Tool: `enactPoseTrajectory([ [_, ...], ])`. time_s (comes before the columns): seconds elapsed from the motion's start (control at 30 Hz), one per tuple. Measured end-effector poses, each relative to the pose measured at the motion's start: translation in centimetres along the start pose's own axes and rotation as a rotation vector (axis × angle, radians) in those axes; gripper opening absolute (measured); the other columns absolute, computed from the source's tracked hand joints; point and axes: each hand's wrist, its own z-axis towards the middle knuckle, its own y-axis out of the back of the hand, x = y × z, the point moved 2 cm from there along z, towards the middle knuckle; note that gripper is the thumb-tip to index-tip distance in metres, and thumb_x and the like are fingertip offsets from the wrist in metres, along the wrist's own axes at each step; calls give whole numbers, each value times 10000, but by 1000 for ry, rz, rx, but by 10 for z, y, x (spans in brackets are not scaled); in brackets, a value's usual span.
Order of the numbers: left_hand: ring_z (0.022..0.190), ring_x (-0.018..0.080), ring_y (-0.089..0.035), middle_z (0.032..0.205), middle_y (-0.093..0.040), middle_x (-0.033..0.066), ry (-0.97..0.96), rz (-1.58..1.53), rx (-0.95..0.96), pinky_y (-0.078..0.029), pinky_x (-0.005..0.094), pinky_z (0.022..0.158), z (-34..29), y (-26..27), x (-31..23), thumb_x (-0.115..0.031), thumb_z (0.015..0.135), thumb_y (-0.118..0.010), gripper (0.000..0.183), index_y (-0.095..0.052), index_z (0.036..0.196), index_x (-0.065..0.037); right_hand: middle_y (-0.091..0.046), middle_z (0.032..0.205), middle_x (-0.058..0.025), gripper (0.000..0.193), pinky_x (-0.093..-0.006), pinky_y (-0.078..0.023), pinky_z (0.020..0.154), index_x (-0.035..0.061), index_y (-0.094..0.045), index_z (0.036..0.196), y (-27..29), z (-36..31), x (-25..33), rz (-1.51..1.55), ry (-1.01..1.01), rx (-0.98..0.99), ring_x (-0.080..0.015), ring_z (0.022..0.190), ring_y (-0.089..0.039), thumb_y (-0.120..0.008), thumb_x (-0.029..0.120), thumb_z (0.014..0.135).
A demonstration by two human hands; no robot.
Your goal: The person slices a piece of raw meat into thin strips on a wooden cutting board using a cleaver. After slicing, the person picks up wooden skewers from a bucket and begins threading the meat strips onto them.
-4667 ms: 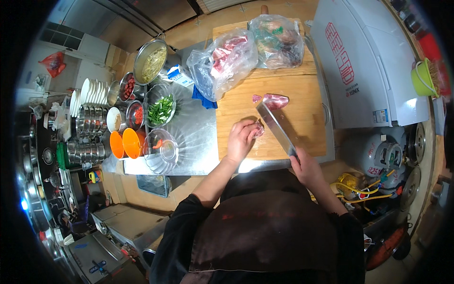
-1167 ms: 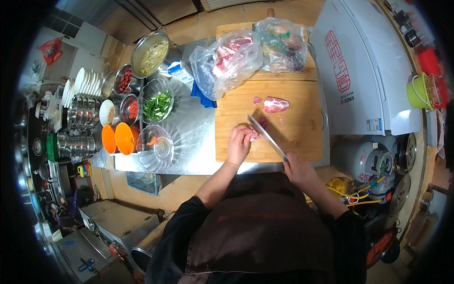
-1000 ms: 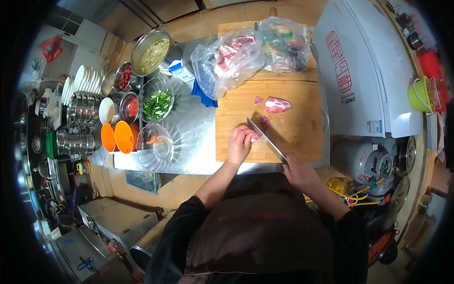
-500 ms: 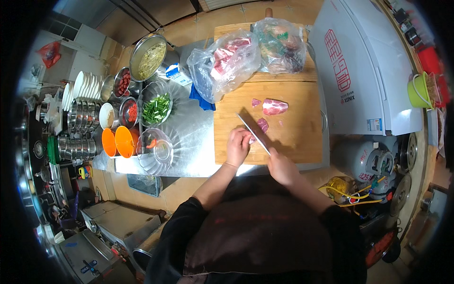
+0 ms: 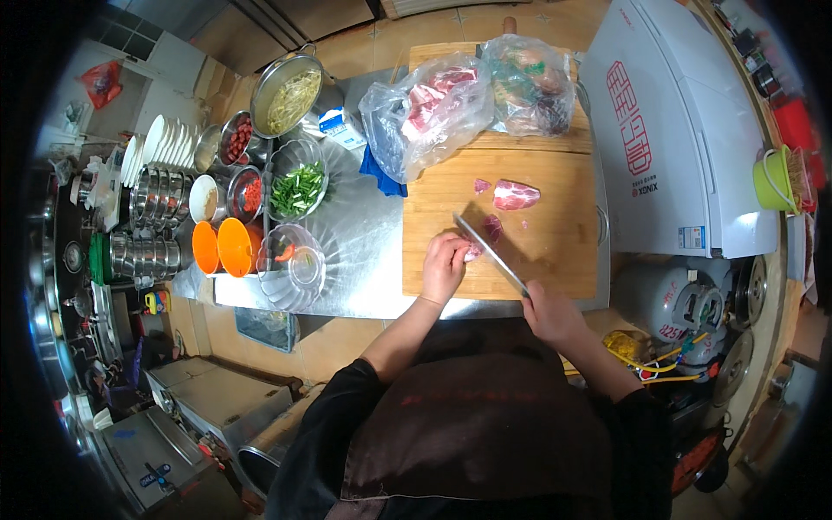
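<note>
On the wooden cutting board point(image 5: 555, 269), my right hand point(image 5: 553, 314) grips the handle of a knife point(image 5: 490, 253), its blade slanting up and left. My left hand point(image 5: 445, 264) is closed on a small piece of raw meat point(image 5: 473, 251), fingers bent close beside the blade. A slice of meat point(image 5: 494, 227) lies just beyond the blade. Farther up the board rest a larger chunk of red meat point(image 5: 516, 196) and a small scrap point(image 5: 482, 185). The lower part of the piece under my left fingers is hidden.
Behind, clear plastic bags hold raw meat point(image 5: 433, 97) and other food point(image 5: 529, 82). On the left are a clear bowl of chopped greens point(image 5: 297, 189), another clear bowl point(image 5: 303, 269), orange containers point(image 5: 236, 247), a pot point(image 5: 286, 91) and a blue cloth point(image 5: 381, 172). A white freezer point(image 5: 685, 130) stands right.
The whole view has shifted, so the board appears slightly farther right. My right hand has drawn the knife a little right and away from my left fingers, which stay on the meat.
</note>
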Motion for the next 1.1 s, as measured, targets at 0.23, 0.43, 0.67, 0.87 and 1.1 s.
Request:
enactPoseTrajectory([
  [0.23,889,315,-601,936,-622,126,-28,-25,-6,-495,380,786,3,0,0,-29,830,-694,89,-649,905,-45,-633,901,-283,185,-567,-467,752,22,-495,1045,4,41,45,37,-33,39,-464,879,-615,-488,178,947],
  [0.43,906,319,-595,954,-618,136,-4,5,12,-493,389,794,3,2,-3,-47,843,-687,74,-649,906,-40,-643,857,-275,193,-580,-473,750,25,-502,1065,-16,31,22,42,46,-49,-465,840,-628,-487,176,946],
  [0.67,916,327,-592,973,-612,143,11,-23,8,-495,392,806,0,1,1,-50,858,-670,66,-638,915,-40,-639,815,-268,241,-543,-487,688,-8,-500,1103,-35,50,31,79,97,-215,-467,797,-624,-538,157,930],
  [0.87,959,323,-587,1008,-614,127,-10,42,20,-493,391,820,-5,4,-3,-26,835,-687,100,-651,923,-58,-643,851,-273,188,-559,-484,743,7,-507,1015,-40,48,1,90,-24,-78,-464,827,-629,-494,179,941],
  [1.1,927,318,-594,978,-629,127,-15,16,-6,-493,391,809,-4,3,2,-43,847,-672,85,-644,926,-56,-628,844,-277,186,-562,-463,705,16,-478,1017,-12,-2,-9,-8,20,-34,-481,803,-605,-507,183,940],
])
